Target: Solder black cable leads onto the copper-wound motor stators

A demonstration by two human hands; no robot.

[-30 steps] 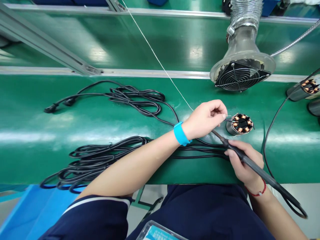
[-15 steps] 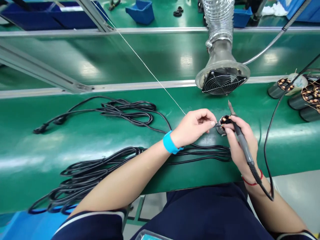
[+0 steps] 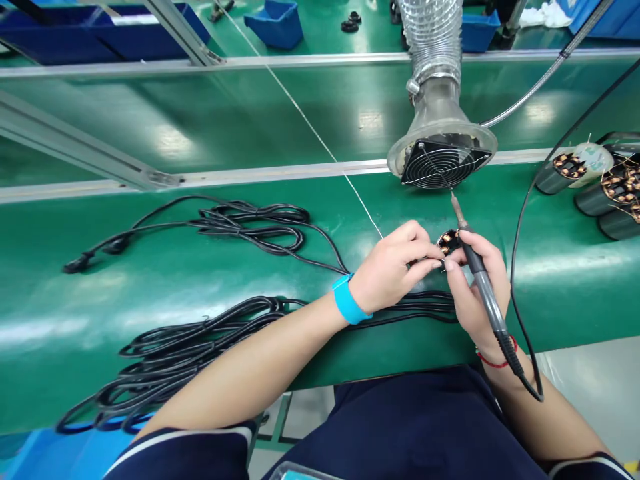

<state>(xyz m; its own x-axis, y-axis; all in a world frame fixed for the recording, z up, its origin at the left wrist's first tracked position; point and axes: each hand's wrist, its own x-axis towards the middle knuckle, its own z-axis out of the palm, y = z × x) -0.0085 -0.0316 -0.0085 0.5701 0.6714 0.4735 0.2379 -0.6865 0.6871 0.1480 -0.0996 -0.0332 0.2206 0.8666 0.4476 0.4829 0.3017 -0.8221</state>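
My right hand [image 3: 480,287] is closed around a soldering iron [image 3: 484,283], whose tip points away from me toward the fan. Its thumb and fingertips also meet by a small wound motor stator [image 3: 447,241], a dark ring with copper coils, partly hidden by the fingers. Fingers pinched, my left hand [image 3: 395,263] is at the stator's left side on a thin wire end [image 3: 442,267], mostly covered by both hands. A thin pale solder wire [image 3: 355,190] slants down from the upper left to behind my left hand. Black power cords [image 3: 425,303] pass beneath that hand.
A coiled cord with plugs [image 3: 250,223] lies left, and a larger cord bundle [image 3: 200,347] nearer me. A fume duct with a fan [image 3: 443,163] stands behind the stator. Several larger stators [image 3: 560,173] are at right. The iron's cable [image 3: 520,253] loops beside my right hand.
My left hand has moved slightly right and down, its fingertips now meeting my right thumb beside the stator. The dark leads that showed between the hands are now mostly covered.
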